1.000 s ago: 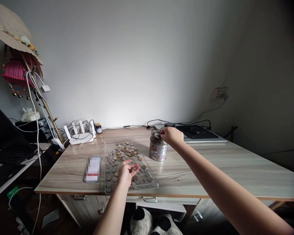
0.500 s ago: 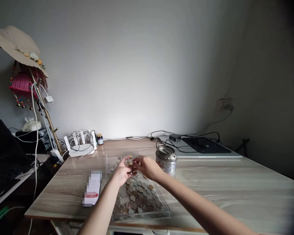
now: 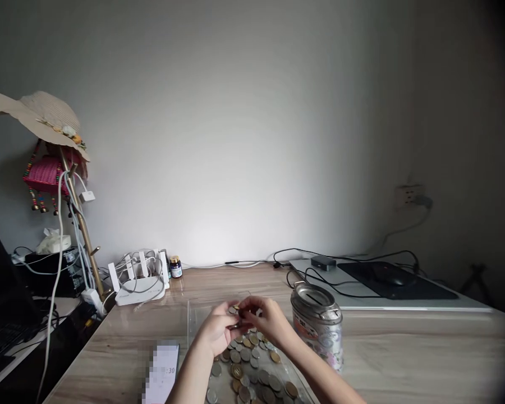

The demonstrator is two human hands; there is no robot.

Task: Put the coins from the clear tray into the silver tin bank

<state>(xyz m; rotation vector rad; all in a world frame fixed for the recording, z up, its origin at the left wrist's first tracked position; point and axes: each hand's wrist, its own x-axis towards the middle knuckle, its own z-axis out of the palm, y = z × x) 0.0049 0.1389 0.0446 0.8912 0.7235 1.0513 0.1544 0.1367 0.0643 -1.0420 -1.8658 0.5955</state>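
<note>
My left hand (image 3: 219, 332) is curled with a few coins (image 3: 234, 310) between its thumb and fingers. Pressed up against it, my right hand (image 3: 266, 318) pinches at the same coins; its fingertips are partly hidden. Both hands are over a clear plastic tray (image 3: 188, 320). Many loose silver and gold coins (image 3: 244, 354) lie spread in the tray below. To the right of my right hand stands an upright round metal tin (image 3: 317, 331) with a slot in its lid and a flower pattern on its side.
A phone (image 3: 162, 373) lies left of the tray. At the back left are a white router (image 3: 141, 289) and a small dark jar (image 3: 175, 267). A grey board with a mouse pad (image 3: 393, 280) and cables occupies the back right. A coat stand (image 3: 84, 230) rises beyond the left edge.
My view has come closer and tilted up, so the desk sits lower and the tin looks larger. My hands stay together over the tray, their fingers now closer around the coins.
</note>
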